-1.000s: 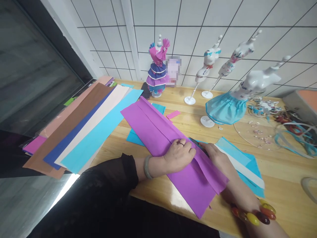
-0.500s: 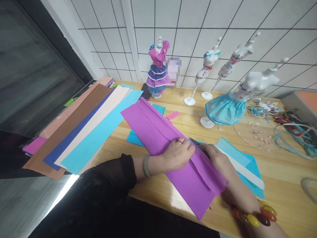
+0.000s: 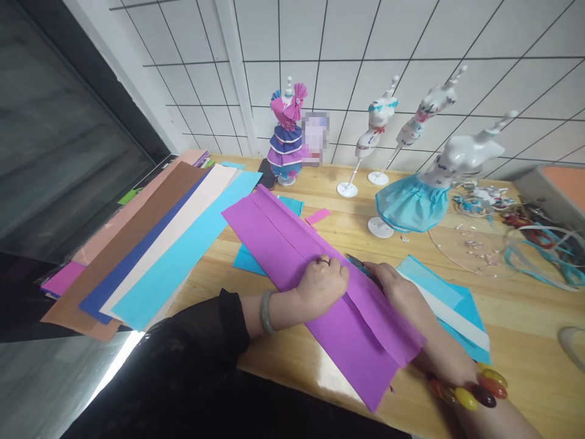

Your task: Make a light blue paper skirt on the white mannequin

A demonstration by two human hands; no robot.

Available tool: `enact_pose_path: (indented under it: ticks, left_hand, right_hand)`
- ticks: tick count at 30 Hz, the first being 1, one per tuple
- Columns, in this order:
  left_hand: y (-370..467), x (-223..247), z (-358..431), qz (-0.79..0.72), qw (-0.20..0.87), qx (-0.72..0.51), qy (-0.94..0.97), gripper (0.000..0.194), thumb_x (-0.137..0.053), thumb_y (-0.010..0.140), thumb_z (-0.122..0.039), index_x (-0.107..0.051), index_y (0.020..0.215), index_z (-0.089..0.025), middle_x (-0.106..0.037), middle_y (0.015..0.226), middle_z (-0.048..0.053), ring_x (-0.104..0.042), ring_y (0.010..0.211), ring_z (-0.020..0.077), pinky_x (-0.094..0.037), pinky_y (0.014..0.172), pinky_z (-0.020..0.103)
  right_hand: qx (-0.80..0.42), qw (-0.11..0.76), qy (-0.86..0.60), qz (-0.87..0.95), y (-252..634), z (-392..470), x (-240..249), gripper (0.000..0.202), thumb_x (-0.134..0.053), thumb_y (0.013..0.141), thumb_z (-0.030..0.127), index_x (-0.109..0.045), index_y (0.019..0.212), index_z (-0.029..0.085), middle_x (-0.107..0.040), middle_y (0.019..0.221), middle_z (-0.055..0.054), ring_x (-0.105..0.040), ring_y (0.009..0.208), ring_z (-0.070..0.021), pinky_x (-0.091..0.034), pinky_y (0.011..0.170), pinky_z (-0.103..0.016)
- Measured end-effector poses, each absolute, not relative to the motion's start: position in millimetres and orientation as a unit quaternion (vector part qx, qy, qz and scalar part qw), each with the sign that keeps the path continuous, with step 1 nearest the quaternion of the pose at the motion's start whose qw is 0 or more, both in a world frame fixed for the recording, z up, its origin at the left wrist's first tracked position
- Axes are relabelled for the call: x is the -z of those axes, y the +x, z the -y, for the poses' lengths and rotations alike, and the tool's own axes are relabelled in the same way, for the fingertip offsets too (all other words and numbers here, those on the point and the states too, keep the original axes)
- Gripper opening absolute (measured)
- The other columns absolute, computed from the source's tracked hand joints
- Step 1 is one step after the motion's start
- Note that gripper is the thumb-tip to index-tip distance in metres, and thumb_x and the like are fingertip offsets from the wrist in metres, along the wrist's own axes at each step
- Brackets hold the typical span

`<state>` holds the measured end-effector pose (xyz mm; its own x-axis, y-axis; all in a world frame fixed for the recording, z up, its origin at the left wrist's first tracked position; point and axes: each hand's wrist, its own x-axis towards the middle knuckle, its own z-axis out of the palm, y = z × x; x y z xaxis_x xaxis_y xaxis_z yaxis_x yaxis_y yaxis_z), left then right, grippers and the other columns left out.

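A long sheet of purple paper (image 3: 269,235) lies diagonally across the wooden table, with a folded strip along its far edge. My left hand (image 3: 323,285), closed, pinches the paper near its middle. Dark scissors (image 3: 359,264) are gripped in my right hand (image 3: 397,286), beside the paper's far edge; part of them is hidden by my fingers and the paper. The paper's right part overlaps my right hand and wrist. Turquoise paper (image 3: 249,260) shows from under the purple sheet.
Brown, blue, cream and light blue sheets (image 3: 183,244) fan out at left. Dressed mannequin (image 3: 286,146) and several white mannequins, one in a turquoise skirt (image 3: 414,204), line the back. Turquoise pieces (image 3: 473,314), pink scraps (image 3: 319,216) and a clear plate with beads (image 3: 479,247) lie around.
My left hand has slid slightly left along the paper. The scissors' tips have shifted a little left and show more clearly. The view has tilted slightly.
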<state>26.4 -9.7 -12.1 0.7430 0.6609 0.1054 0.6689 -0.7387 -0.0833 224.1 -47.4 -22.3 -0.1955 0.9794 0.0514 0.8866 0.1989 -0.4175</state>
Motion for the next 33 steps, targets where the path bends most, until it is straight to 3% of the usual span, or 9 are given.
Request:
enact_pose_path:
  ticks: [21,33]
  left_hand:
    - [26,11,13,0.362,0.107,0.039,-0.925,0.017,-0.041,0.085,-0.009,-0.055,0.095,-0.011,-0.057,0.088,0.012,-0.063,0.079,0.0236,-0.050,0.060,0.031]
    - [26,12,14,0.370,0.111,0.060,-0.920,0.019,-0.039,0.088,-0.009,-0.056,0.096,-0.012,-0.059,0.086,0.011,-0.064,0.082,0.0248,-0.050,0.062,0.032]
  right_hand:
    - [-0.130,0.145,-0.609,0.769,220,45,26,0.040,-0.039,0.086,0.014,-0.049,0.124,0.018,-0.064,0.112,-0.012,-0.065,0.100,-0.0256,-0.053,0.083,-0.038]
    - [-0.095,0.142,-0.604,0.779,208,42,17,0.041,-0.038,0.081,0.009,-0.049,0.119,0.019,-0.064,0.106,-0.012,-0.067,0.088,-0.0232,-0.054,0.077,-0.036]
